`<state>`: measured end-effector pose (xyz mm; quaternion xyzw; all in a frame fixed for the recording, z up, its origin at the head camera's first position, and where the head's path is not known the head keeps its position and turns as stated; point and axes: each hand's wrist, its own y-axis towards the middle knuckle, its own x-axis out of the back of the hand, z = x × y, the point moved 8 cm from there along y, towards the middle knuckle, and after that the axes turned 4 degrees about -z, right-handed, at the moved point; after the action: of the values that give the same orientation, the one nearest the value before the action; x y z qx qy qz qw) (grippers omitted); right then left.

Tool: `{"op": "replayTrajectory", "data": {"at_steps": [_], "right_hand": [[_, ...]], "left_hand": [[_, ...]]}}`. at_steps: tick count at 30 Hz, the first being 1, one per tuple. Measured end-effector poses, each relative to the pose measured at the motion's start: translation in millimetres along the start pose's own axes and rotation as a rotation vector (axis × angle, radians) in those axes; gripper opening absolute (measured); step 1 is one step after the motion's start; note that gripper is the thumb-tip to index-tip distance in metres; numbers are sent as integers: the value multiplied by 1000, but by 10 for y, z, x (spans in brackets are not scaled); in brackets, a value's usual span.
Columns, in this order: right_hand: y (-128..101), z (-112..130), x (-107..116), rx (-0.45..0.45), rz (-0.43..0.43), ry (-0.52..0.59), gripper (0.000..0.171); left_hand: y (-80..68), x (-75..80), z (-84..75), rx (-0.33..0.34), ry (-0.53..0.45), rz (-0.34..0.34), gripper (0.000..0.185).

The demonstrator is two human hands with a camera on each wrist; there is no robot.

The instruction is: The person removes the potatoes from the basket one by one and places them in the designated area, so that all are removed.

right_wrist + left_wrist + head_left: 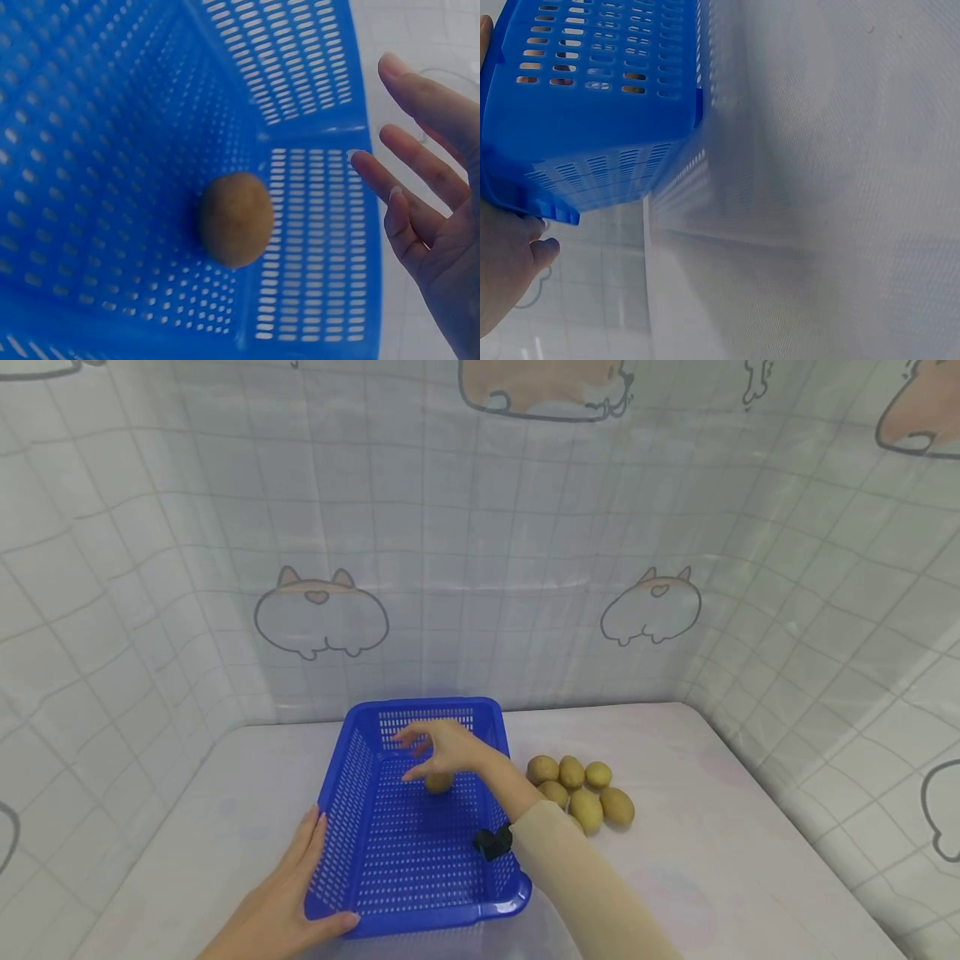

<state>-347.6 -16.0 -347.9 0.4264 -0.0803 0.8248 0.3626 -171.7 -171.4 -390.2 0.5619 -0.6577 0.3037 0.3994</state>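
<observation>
Even, bright, diffuse light throughout; shadows faint. Head view bows outward at 3 and 9 o'clock. Left wrist view: perforated blue plastic basket (592, 112) smeared, ghosted toward 5 o'clock. Right wrist view dimmer, slightly soft.

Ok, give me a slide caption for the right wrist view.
Open right hand hovers beside a single potato lying on the floor of a blue perforated basket.
</observation>
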Motion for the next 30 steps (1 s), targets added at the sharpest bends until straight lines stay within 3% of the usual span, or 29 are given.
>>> {"op": "replayTrajectory", "data": {"at_steps": [8, 13, 20, 25, 30], "right_hand": [[4, -189, -102, -27, 31, -56, 57], [-10, -316, -158, -92, 77, -207, 52], [-62, -479, -303, -147, 173, -427, 53], [-73, -467, -370, -149, 227, -498, 50], [-93, -427, -406, -168, 267, -499, 45]], "left_hand": [[-11, 15, -5, -35, -17, -30, 120], [-17, 26, -8, -53, -17, -47, 120], [7, -4, 5, -23, -2, -21, 122], [-6, 14, -14, -65, -14, -52, 120], [-13, 31, -33, -83, -13, -66, 120]]}}
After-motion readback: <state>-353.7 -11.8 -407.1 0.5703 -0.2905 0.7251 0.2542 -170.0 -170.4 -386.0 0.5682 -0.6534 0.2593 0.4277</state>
